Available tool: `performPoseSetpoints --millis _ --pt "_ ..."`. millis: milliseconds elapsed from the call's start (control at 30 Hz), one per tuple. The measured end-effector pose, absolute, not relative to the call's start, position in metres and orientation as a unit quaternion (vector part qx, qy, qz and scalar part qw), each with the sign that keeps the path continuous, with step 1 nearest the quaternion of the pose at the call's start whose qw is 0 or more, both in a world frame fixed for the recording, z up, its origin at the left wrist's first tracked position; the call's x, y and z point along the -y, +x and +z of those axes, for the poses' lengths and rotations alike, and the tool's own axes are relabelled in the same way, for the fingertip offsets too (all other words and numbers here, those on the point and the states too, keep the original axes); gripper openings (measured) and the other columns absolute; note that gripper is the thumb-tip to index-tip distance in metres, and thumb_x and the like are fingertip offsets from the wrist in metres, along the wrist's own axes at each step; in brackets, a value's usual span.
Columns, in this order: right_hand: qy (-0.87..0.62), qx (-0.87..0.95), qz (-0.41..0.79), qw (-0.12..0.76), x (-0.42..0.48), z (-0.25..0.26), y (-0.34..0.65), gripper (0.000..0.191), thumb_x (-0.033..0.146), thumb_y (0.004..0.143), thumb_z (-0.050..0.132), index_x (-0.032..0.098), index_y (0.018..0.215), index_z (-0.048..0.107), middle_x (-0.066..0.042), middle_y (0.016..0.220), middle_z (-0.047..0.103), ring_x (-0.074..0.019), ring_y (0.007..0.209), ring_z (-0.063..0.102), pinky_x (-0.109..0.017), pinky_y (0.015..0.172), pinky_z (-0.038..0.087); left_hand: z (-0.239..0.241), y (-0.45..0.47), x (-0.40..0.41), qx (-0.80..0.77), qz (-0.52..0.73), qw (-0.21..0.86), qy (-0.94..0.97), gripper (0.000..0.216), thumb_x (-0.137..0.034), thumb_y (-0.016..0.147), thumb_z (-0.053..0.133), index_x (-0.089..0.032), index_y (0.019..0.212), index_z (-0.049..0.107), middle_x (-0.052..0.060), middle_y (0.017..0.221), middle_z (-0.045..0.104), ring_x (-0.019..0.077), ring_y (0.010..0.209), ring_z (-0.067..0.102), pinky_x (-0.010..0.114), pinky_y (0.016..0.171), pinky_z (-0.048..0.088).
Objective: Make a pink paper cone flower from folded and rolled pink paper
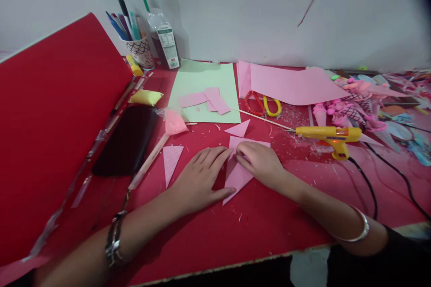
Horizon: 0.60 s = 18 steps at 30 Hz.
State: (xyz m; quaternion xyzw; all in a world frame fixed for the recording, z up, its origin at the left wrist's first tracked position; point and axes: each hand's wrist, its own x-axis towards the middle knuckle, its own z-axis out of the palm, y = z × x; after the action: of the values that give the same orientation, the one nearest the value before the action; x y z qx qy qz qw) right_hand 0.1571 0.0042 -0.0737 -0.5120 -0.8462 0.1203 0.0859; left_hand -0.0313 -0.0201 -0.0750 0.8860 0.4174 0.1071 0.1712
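Note:
In the head view a triangular piece of pink paper [237,176] lies on the red tabletop. My left hand [202,177] is spread flat at its left side, with the thumb on the lower part and fingertips at the edge. On the upper part rests my right hand [259,161], fingers curled in; whatever they pinch is hidden. Just above is a small pink paper triangle [238,129]. Another pink triangle [171,161] lies left of my left hand.
A yellow glue gun [328,134] with a cord lies right; scissors [264,104] and a thin stick [262,119] are behind. Pink strips [212,99] sit on green paper [188,76]. A black phone [126,141], bottle [164,45] and pen cup [139,51] stand left.

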Motion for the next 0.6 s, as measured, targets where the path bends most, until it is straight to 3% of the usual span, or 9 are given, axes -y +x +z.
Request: performPoseSetpoints --millis 600 --pt "-0.528 0.838 0.117 0.077 -0.0037 -0.0729 0.1555 0.015 0.028 0.084 0.042 0.018 0.076 0.049 -0.002 0.074 0.058 -0.0143 0.068 0.051 -0.024 0.055 0.028 -0.0741 -0.0347 0.0214 -0.401 0.122 0.191 0.888 0.071 -0.051 0.072 0.051 -0.02 0.129 0.022 0.01 0.125 0.036 0.027 0.115 0.034 0.042 0.094 0.033"
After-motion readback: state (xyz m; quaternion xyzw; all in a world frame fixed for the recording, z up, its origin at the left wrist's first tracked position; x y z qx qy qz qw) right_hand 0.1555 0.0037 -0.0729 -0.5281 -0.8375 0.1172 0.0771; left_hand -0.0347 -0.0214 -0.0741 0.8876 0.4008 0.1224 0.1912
